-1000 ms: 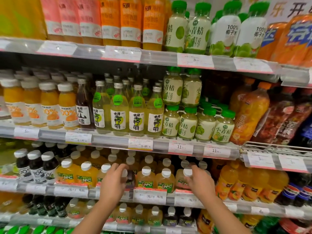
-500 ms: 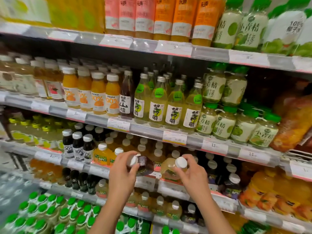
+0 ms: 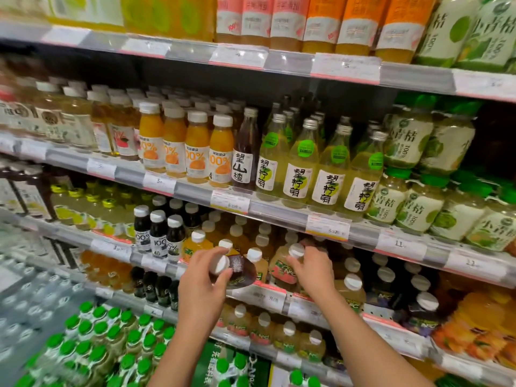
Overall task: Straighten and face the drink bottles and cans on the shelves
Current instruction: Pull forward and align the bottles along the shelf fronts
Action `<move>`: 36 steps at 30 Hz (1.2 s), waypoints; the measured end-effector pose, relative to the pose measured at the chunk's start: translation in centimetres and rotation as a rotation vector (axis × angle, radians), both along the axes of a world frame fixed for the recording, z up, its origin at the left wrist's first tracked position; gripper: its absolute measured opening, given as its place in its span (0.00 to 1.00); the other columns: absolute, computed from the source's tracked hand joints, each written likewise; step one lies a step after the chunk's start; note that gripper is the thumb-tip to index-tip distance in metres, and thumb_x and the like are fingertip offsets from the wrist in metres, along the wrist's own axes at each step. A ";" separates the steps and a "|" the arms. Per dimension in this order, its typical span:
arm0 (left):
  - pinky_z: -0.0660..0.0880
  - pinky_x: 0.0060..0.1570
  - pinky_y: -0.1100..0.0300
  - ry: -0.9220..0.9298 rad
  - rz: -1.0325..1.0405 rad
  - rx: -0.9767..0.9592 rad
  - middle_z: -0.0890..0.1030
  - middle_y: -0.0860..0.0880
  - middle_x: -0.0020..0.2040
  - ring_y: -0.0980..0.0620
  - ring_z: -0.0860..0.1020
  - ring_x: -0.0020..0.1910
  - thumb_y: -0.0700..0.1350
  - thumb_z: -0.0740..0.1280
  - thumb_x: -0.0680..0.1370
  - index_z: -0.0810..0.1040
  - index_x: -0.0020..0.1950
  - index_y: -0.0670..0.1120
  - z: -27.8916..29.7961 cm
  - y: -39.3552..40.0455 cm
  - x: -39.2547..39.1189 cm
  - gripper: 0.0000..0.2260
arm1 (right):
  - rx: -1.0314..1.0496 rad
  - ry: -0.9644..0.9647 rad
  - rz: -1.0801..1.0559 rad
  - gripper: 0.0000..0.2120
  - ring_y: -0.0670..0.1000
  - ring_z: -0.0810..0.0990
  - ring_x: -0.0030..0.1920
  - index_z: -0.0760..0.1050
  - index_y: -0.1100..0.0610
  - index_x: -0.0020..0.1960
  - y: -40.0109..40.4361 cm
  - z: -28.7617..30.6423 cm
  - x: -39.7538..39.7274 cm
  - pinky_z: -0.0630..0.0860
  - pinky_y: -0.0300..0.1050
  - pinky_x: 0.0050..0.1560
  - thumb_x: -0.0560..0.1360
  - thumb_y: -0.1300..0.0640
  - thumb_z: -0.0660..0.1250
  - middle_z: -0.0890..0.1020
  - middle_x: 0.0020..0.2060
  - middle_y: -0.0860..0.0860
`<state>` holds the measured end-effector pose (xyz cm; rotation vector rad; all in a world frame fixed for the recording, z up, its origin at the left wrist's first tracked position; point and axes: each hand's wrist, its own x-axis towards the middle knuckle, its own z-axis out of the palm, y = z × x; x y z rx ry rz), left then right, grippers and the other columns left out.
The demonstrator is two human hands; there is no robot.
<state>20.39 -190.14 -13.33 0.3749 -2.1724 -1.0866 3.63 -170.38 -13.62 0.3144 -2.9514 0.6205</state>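
The left hand (image 3: 201,277) is gripping the white cap of a tilted dark purple plastic juice bottle (image 3: 237,270) at the third shelf's (image 3: 268,296) front edge; the right hand (image 3: 312,270) is clasping a white-capped pink-labelled pale juice bottle (image 3: 284,268); both should be stood upright, labels outward.

Long shelves (image 3: 279,210) hold many drinks. Orange bottles (image 3: 195,152) stand in a row, with pale lemon bottles (image 3: 329,174) at 3 o'clock of them. On the shelf at 6 o'clock stand small dark bottles (image 3: 159,233)
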 end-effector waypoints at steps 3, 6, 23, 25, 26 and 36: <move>0.73 0.46 0.60 -0.022 -0.003 0.005 0.75 0.62 0.54 0.60 0.77 0.48 0.44 0.75 0.76 0.78 0.60 0.59 -0.2 0.0 0.0 0.17 | 0.119 -0.055 0.028 0.16 0.58 0.81 0.50 0.73 0.54 0.49 -1.5 0.1 -0.4 0.79 0.51 0.45 0.78 0.41 0.68 0.81 0.45 0.52; 0.74 0.48 0.60 -0.035 -0.020 -0.011 0.76 0.61 0.55 0.61 0.77 0.50 0.44 0.76 0.75 0.79 0.61 0.57 -0.4 0.1 0.0 0.17 | 0.191 -0.096 0.057 0.15 0.58 0.81 0.52 0.75 0.55 0.55 -2.2 -1.2 -0.4 0.80 0.52 0.48 0.79 0.44 0.69 0.82 0.50 0.54; 0.75 0.59 0.57 -0.286 -0.403 -0.148 0.78 0.63 0.62 0.59 0.78 0.58 0.46 0.78 0.73 0.74 0.68 0.60 -0.7 11.4 -4.6 0.26 | -0.299 -0.243 0.334 0.39 0.42 0.68 0.68 0.61 0.37 0.76 9.7 -2.0 9.0 0.68 0.43 0.68 0.69 0.37 0.72 0.70 0.69 0.38; 0.75 0.58 0.59 -0.294 -0.494 -0.149 0.78 0.63 0.62 0.59 0.79 0.56 0.46 0.78 0.72 0.74 0.67 0.60 -0.2 15.0 -5.5 0.26 | -0.260 -0.176 0.287 0.37 0.46 0.71 0.66 0.64 0.39 0.74 11.8 -1.7 8.6 0.71 0.46 0.65 0.66 0.39 0.70 0.72 0.65 0.40; 0.75 0.57 0.60 -0.293 -0.537 -0.147 0.78 0.64 0.61 0.60 0.78 0.56 0.46 0.77 0.72 0.74 0.66 0.60 0.0 16.8 -5.7 0.26 | -0.230 -0.131 0.260 0.34 0.47 0.72 0.63 0.66 0.40 0.71 13.0 -1.7 8.4 0.73 0.49 0.62 0.66 0.41 0.69 0.73 0.62 0.40; 0.63 0.73 0.63 -0.346 -0.644 -0.189 0.66 0.64 0.75 0.63 0.63 0.75 0.53 0.69 0.80 0.68 0.75 0.61 -3.1 22.5 -4.9 0.24 | -0.173 0.013 0.064 0.28 0.49 0.78 0.57 0.75 0.47 0.64 23.3 -1.4 4.4 0.74 0.47 0.53 0.68 0.44 0.79 0.78 0.56 0.44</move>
